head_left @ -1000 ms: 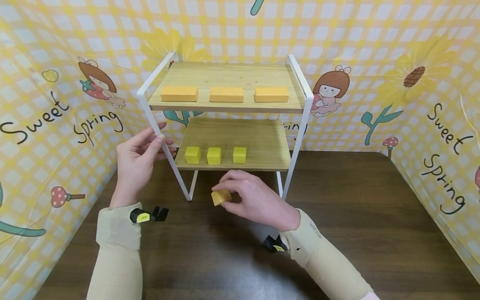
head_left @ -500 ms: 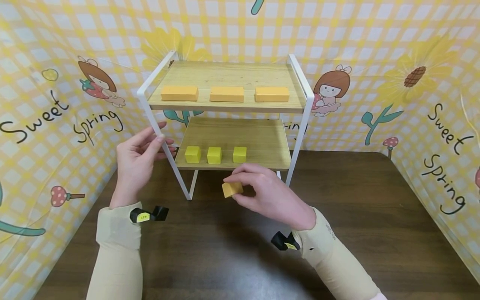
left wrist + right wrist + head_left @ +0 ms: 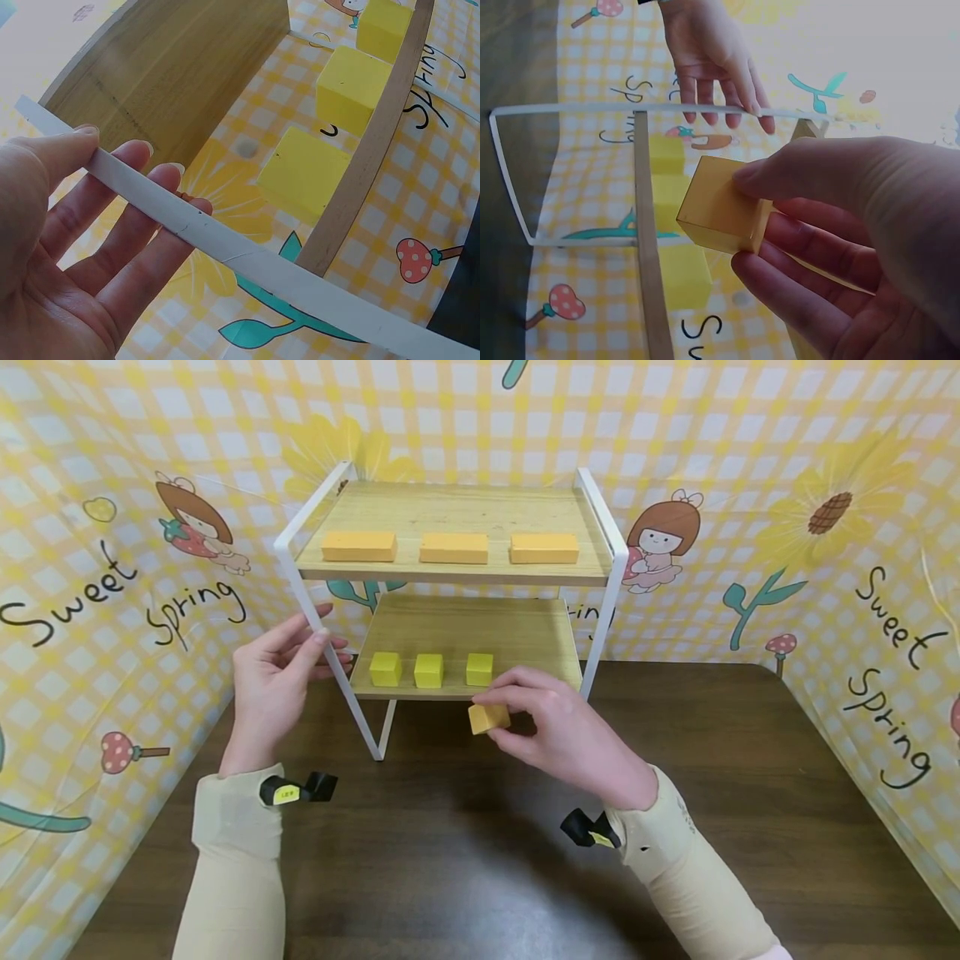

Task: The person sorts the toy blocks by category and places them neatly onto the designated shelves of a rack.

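My right hand point(image 3: 566, 731) pinches an orange-yellow block point(image 3: 487, 718) between thumb and fingers, just in front of the lower shelf's edge. In the right wrist view the block point(image 3: 718, 202) has a square face under the thumb; its far end is partly hidden by the fingers. My left hand point(image 3: 273, 681) holds the left front post point(image 3: 217, 244) of a white-framed two-tier rack, thumb in front and fingers behind. Three yellow cubes point(image 3: 428, 671) stand in a row along the front of the lower shelf point(image 3: 465, 622), with a wider gap before the rightmost one.
Three orange rectangular blocks point(image 3: 453, 548) lie along the front of the upper shelf point(image 3: 457, 510). The rack stands on a dark wooden table point(image 3: 420, 860). A yellow checked cloth point(image 3: 750, 410) with printed figures surrounds the table at the back and sides.
My right hand has moved right and up towards the lower shelf, carrying the orange-yellow block. The left hand stays on the post, and the cubes and the upper blocks have not moved.
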Action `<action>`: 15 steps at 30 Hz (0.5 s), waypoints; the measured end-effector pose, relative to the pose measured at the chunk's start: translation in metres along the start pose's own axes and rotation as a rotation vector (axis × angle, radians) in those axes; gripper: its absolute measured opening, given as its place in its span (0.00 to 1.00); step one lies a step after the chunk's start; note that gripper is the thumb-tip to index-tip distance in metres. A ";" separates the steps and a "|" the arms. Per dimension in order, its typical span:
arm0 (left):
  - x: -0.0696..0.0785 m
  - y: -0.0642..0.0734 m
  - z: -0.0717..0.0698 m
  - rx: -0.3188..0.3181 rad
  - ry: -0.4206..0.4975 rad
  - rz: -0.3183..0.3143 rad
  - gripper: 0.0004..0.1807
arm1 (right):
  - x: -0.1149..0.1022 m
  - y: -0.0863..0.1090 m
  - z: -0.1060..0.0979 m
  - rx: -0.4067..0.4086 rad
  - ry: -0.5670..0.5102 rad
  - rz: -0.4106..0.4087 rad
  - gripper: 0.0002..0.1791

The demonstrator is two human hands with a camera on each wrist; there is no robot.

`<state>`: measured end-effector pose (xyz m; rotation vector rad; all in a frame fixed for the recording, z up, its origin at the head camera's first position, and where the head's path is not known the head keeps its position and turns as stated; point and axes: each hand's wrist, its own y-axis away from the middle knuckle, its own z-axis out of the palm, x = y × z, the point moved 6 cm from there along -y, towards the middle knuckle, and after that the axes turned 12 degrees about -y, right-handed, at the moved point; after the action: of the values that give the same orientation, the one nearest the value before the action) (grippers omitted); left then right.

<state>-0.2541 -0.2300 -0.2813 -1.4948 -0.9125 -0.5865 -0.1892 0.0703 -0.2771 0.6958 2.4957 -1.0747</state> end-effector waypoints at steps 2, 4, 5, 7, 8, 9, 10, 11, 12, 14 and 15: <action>0.000 0.000 0.000 0.003 -0.004 -0.005 0.16 | 0.001 0.000 -0.004 0.009 0.006 -0.001 0.18; 0.000 0.000 0.000 0.004 -0.009 -0.009 0.16 | 0.002 0.001 -0.009 0.021 0.012 0.004 0.18; 0.000 0.000 0.000 0.004 -0.012 -0.010 0.16 | 0.002 0.001 -0.011 0.028 0.015 0.008 0.17; 0.000 0.000 0.000 0.005 -0.018 -0.012 0.16 | 0.003 0.001 -0.015 0.041 0.032 0.022 0.17; 0.000 0.000 0.000 0.006 -0.021 -0.012 0.16 | 0.004 0.002 -0.017 0.049 0.041 0.031 0.17; 0.000 0.000 0.000 0.006 -0.024 -0.012 0.16 | 0.005 0.002 -0.019 0.056 0.049 0.040 0.17; 0.000 0.000 0.000 0.006 -0.025 -0.012 0.16 | 0.005 0.002 -0.021 0.063 0.059 0.048 0.17; 0.000 0.000 0.000 0.006 -0.024 -0.011 0.16 | 0.006 0.003 -0.023 0.070 0.070 0.054 0.17; 0.000 0.000 0.000 0.006 -0.021 -0.011 0.16 | 0.006 0.003 -0.024 0.077 0.083 0.058 0.17; 0.000 0.000 0.000 0.004 -0.012 -0.012 0.16 | 0.006 0.003 -0.027 0.089 0.115 0.060 0.17; 0.000 0.000 0.000 0.003 -0.007 -0.013 0.16 | 0.006 0.003 -0.028 0.092 0.137 0.058 0.17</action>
<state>-0.2537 -0.2297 -0.2813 -1.4905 -0.9287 -0.5890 -0.1957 0.0948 -0.2636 0.8909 2.5348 -1.1638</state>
